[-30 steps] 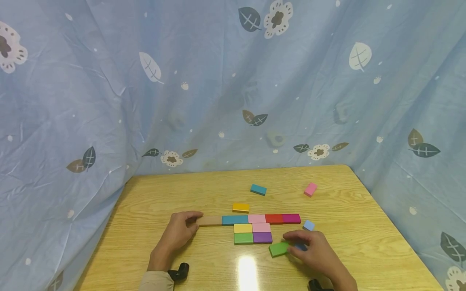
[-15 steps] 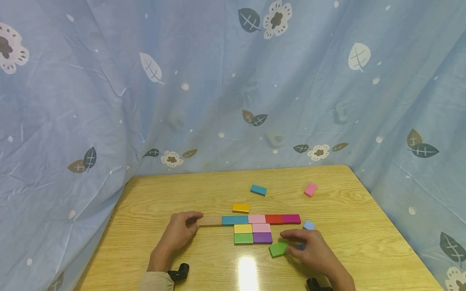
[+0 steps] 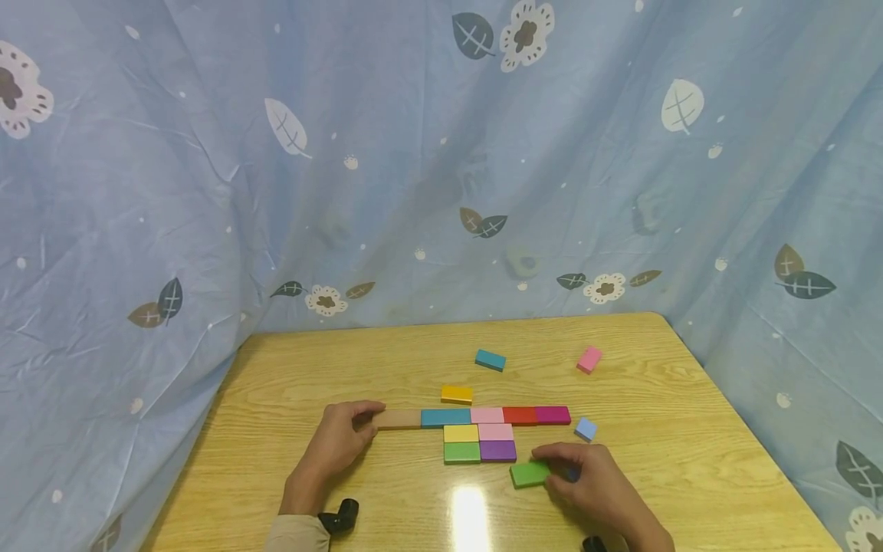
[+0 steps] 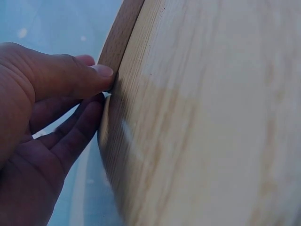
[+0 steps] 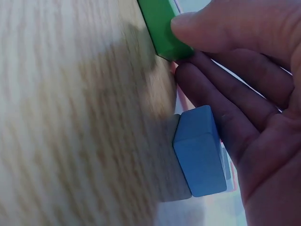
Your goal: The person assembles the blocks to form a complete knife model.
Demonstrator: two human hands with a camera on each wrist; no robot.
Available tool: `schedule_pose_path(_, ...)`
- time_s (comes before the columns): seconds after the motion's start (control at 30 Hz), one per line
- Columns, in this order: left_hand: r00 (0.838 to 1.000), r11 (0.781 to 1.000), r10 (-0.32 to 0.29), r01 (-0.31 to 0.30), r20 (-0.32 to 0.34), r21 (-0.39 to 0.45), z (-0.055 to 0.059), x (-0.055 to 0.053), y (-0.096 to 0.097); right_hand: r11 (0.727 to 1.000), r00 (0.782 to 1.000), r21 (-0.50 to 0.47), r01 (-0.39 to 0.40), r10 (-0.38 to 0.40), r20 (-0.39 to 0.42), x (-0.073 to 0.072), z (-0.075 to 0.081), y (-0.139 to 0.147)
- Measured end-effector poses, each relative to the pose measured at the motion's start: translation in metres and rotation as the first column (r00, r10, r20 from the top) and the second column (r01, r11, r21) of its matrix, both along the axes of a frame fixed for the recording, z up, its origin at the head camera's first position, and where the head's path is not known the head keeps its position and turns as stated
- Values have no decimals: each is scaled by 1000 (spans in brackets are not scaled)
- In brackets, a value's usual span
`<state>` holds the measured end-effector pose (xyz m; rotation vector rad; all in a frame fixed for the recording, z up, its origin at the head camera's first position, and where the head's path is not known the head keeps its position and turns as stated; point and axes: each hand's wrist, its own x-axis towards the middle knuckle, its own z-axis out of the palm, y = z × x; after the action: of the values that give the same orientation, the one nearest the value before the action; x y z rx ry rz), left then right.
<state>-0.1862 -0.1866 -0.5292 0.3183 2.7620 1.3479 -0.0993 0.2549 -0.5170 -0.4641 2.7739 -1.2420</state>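
My left hand (image 3: 338, 438) pinches the left end of a plain tan wooden block (image 3: 398, 419), thumb on the near side in the left wrist view. That block begins a straight row with a blue block (image 3: 445, 418), a pink block (image 3: 487, 415), a red block (image 3: 520, 415) and a magenta block (image 3: 553, 415). My right hand (image 3: 595, 479) grips the right end of a loose green block (image 3: 528, 474) between thumb and fingers. Beneath that palm lies a light blue block (image 5: 200, 150), mostly hidden in the head view.
Below the row sit a yellow block (image 3: 460, 434), a second pink block (image 3: 495, 432), another green block (image 3: 461, 452) and a purple block (image 3: 498, 451), all touching. Loose around them are an orange block (image 3: 457, 395), a teal block (image 3: 490, 360), a rose block (image 3: 589, 359) and a small blue block (image 3: 585, 429).
My right hand has shifted slightly and its fingers have come down onto the green block's end. The left hand and the row of blocks have stayed still.
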Motion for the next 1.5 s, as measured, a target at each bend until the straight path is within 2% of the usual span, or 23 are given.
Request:
schedule_pose_path(0.27,1000,1000,-3,3,-6,1,-1,0,0,1000,998,-15,4,-5,-59,3,3,-2)
schedule_pose_path(0.53,1000,1000,21,-21,-12,-4,-1,-1,1,994,986,-87,-71,56,-156,5,11,-24)
schedule_pose_path(0.6,1000,1000,22,-22,-10,-4,-1,-1,2,990,985,-109,-93,76,-157,4,9,-31)
schedule_pose_path(0.9,999,999,36,-37,-14,-13,0,0,3,974,956,-138,-178,139,-257,1,-2,-68)
schedule_pose_path(1.0,999,999,38,-38,-19,-14,0,0,3,975,962,-136,-177,142,-231,1,-5,-79)
schedule_pose_path(1.13,999,999,38,-38,-16,-15,0,0,3,976,982,-154,-156,136,-133,4,-9,-88)
schedule_pose_path(1.27,999,999,38,-38,-10,-18,0,1,3,980,989,-143,-139,129,-77,7,-13,-93)
schedule_pose_path(1.4,999,999,32,-32,2,-15,1,1,2,984,985,-110,-141,129,-113,9,-14,-96)
schedule_pose_path(1.5,1000,1000,22,-22,-3,-19,1,1,1,981,968,-109,-163,137,-212,9,-13,-97)
